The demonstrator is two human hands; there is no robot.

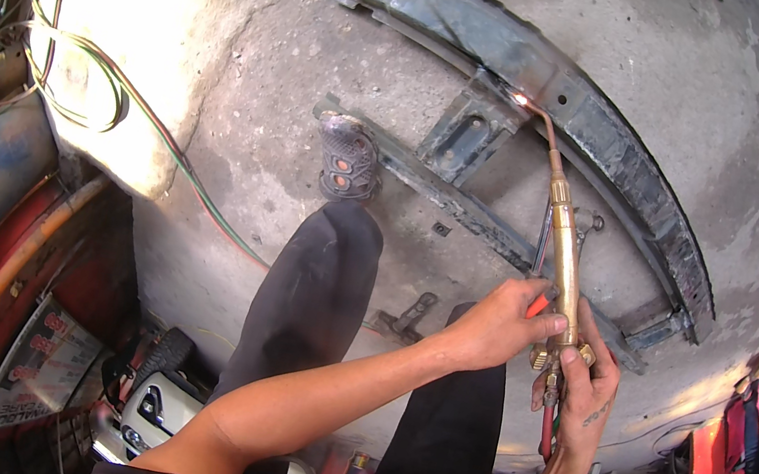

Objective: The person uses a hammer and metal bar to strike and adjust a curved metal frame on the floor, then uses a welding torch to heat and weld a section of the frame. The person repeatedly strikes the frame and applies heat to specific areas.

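Observation:
My right hand (588,391) is wrapped round the lower end of a brass gas torch (567,255), by its valves and hoses. The torch's bent copper tip points at the joint between a curved grey metal bumper beam (496,39) and a bracket (468,136), where a bright glow shows. My left hand (508,326) is closed on an orange-handled tool (539,307), and its thumb lies against the torch body. A thin metal shaft (544,231) runs up alongside the torch, seemingly part of this tool. A straight metal bar (475,215) lies nearer me, joined to the bracket.
My shoe (349,159) rests against the straight bar on the concrete floor. Red and green hoses (188,171) trail in from a coil at the left. A rusty red metal edge (19,265) and a sign panel (42,365) stand lower left. Loose metal parts (412,314) lie near my knees.

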